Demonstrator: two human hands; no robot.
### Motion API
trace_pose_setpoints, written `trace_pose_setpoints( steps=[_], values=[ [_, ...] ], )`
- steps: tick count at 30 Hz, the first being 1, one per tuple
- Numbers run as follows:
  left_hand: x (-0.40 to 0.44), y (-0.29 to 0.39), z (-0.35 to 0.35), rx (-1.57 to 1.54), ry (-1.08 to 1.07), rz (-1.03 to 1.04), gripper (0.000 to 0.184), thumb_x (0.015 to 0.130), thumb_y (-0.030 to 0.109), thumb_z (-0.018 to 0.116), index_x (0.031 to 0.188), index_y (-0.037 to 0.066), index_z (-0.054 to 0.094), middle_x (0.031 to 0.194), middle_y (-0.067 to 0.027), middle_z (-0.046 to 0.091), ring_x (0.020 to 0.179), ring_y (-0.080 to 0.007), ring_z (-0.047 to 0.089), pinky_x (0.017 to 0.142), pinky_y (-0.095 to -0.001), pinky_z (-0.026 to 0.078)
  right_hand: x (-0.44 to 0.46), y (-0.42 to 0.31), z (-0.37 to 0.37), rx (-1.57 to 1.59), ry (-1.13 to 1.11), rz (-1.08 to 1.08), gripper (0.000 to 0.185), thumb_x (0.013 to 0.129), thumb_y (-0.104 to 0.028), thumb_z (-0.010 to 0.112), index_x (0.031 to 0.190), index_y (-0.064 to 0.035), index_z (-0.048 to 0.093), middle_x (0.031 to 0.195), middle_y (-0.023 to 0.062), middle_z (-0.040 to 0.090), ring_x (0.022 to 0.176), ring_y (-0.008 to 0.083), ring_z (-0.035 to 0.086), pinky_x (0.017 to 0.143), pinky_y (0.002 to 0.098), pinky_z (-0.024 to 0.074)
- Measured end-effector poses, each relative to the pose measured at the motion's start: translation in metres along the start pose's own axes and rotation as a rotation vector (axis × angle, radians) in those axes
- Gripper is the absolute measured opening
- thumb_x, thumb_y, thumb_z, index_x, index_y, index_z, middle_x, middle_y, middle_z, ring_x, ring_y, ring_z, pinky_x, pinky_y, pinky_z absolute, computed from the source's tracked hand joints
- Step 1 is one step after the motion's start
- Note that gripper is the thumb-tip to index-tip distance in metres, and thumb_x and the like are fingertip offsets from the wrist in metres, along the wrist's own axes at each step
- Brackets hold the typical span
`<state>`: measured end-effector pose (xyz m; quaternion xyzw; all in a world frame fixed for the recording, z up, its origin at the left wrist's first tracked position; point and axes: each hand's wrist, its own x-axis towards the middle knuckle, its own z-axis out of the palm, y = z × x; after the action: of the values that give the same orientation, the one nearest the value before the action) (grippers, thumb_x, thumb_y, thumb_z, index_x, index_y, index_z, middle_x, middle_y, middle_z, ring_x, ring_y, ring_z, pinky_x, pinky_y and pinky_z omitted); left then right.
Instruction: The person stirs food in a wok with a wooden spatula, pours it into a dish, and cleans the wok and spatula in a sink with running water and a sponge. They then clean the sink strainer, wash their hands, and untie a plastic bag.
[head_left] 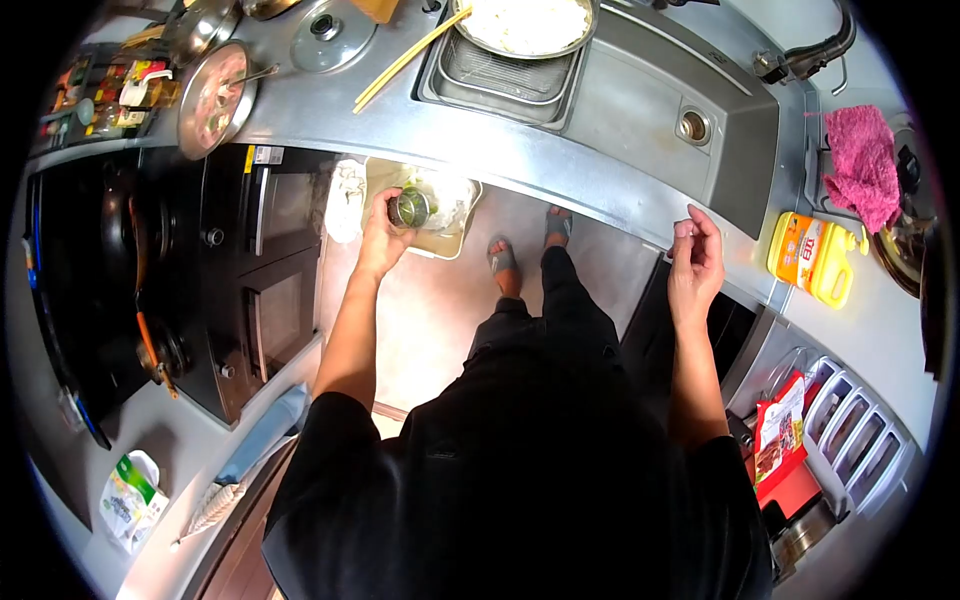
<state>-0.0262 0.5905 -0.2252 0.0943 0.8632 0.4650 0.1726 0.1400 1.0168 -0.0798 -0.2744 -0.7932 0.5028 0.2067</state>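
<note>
My left hand [382,232] is wrapped round a small round container [409,208] with something green inside. It holds the container over a pale bin [440,243], which stands on the floor below the counter edge and has whitish and green contents. My right hand [697,255] is raised near the counter's front edge at the right, its fingers bent and close together. Whether anything small sits between those fingertips is too unclear to tell.
A steel sink [640,110] lies ahead, with a pan of white food [525,22] at its left. Nearby are chopsticks [405,65], a glass lid [333,35], and a metal bowl [217,100]. A yellow bottle [815,255] and a pink cloth [862,165] are at the right.
</note>
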Motion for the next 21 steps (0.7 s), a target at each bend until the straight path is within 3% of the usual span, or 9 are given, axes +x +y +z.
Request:
trace_pose_setpoints(
  steps=[4,5,6,8,10,12,16,17,21],
  values=[
    [0.012,0.026,0.012,0.379,0.116,0.069,0.066,0.074,0.002,0.079,0.134,0.008,0.051,0.129,-0.0185,0.059,0.117,-0.0371,0.061,0.101,-0.0461,0.051,0.005,0.004,-0.005,0.011,0.022,0.014,0.03,0.103,-0.012,0.064,0.131,-0.0012,0.061,0.091,-0.0012,0.059,0.071,0.0052,0.051,0.064,0.0204,0.044],
    [0.029,-0.012,0.028,0.623,-0.058,-0.139,0.065,0.073,0.008,0.079,0.132,0.007,0.054,0.129,-0.0198,0.058,0.119,-0.0404,0.059,0.101,-0.0483,0.05,0.01,0.007,-0.005,0.026,0.019,0.011,0.03,0.103,-0.012,0.064,0.13,-0.0012,0.061,0.091,-0.0014,0.059,0.071,0.0051,0.051,0.064,0.0202,0.0438],
    [0.016,-0.007,0.033,0.723,-0.118,-0.215,0.066,0.072,0.008,0.079,0.133,0.006,0.054,0.13,-0.0196,0.058,0.12,-0.0405,0.059,0.101,-0.0479,0.05,-0.001,0.007,-0.006,0.044,0.002,0.03,0.03,0.103,-0.013,0.064,0.13,-0.0013,0.061,0.091,-0.0016,0.058,0.071,0.0051,0.05,0.064,0.0201,0.0437],
    [0.053,0.024,0.05,0.909,-0.164,-0.294,0.068,0.071,0.008,0.079,0.135,0.006,0.054,0.132,-0.0191,0.057,0.121,-0.0408,0.058,0.102,-0.0472,0.049,0.012,0.0,0.0,0.014,0.021,0.017,0.03,0.103,-0.014,0.065,0.13,-0.001,0.062,0.09,-0.002,0.058,0.072,0.0049,0.05,0.064,0.0198,0.0436],
    [0.033,-0.006,0.054,0.88,-0.184,-0.217,0.07,0.07,0.007,0.079,0.135,0.005,0.053,0.134,-0.0213,0.054,0.122,-0.0418,0.057,0.103,-0.0456,0.049,-0.001,-0.01,-0.005,0.0,-0.002,0.039,0.029,0.103,-0.014,0.064,0.129,-0.001,0.062,0.091,-0.002,0.059,0.072,0.0049,0.05,0.065,0.0197,0.0437],
    [0.043,-0.003,0.053,0.84,-0.143,-0.15,0.071,0.071,0.007,0.08,0.136,0.003,0.052,0.133,-0.0231,0.054,0.122,-0.042,0.057,0.103,-0.0461,0.049,0.0,-0.002,-0.002,0.039,0.003,0.021,0.029,0.103,-0.012,0.064,0.13,-0.0013,0.062,0.091,-0.0021,0.059,0.072,0.0047,0.05,0.065,0.0197,0.0437],
    [0.011,0.006,0.031,0.135,0.201,-0.145,0.069,0.073,0.001,0.079,0.134,0.0,0.047,0.13,-0.0207,0.054,0.119,-0.0309,0.059,0.105,-0.0359,0.049,-0.006,-0.008,0.008,0.06,-0.011,0.079,0.029,0.102,-0.009,0.065,0.13,-0.0018,0.063,0.091,-0.0021,0.06,0.071,0.0043,0.05,0.065,0.0195,0.0437],
    [0.001,0.011,0.022,-0.005,0.173,-0.161,0.071,0.073,-0.004,0.077,0.135,0.0,0.042,0.135,-0.0183,0.05,0.121,-0.0275,0.056,0.107,-0.0342,0.047,-0.007,-0.004,0.013,0.069,-0.021,0.088,0.029,0.102,-0.009,0.065,0.13,-0.0018,0.063,0.092,-0.002,0.06,0.071,0.0042,0.051,0.065,0.0193,0.0436],
    [-0.025,0.04,0.012,-0.391,0.238,0.117,0.082,0.071,-0.009,0.078,0.138,0.009,0.032,0.143,-0.0179,0.045,0.132,-0.0277,0.049,0.116,-0.0417,0.04,-0.013,0.0,0.039,0.151,-0.109,0.075,0.03,0.101,-0.007,0.065,0.13,-0.0022,0.063,0.092,-0.0022,0.06,0.071,0.003,0.05,0.064,0.0186,0.0424]
  ],
)
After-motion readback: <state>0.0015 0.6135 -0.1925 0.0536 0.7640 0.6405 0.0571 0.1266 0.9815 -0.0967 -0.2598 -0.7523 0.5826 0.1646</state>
